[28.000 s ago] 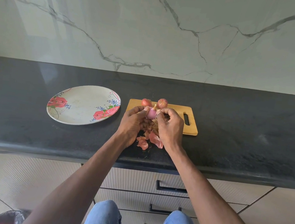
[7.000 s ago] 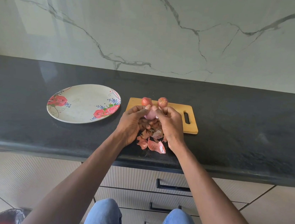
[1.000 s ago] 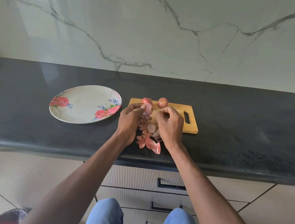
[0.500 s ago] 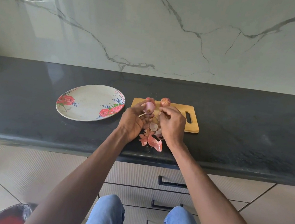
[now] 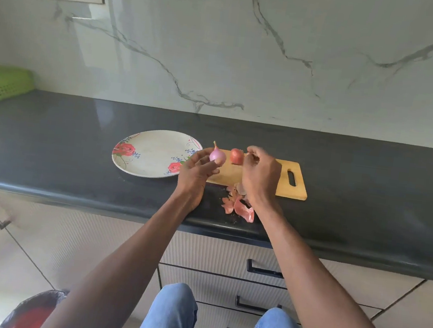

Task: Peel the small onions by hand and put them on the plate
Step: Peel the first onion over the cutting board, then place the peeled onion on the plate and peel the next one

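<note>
Pink and peeled, the small onion (image 5: 217, 156) sits pinched in your left hand (image 5: 197, 171), beside the plate (image 5: 154, 153). Your right hand (image 5: 259, 175) curls its fingers over the cutting board (image 5: 286, 184); whether it holds anything, I cannot tell.

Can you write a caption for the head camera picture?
Left hand holds a peeled onion beside the flowered plate; right hand reaches over the cutting board.

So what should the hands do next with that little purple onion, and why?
Probably carry it left and set it on the plate. The left hand holds the peeled onion, which looks smooth and pale purple, right beside the plate's rim, and the plate holds no onions yet. The right hand has already let go.
</note>
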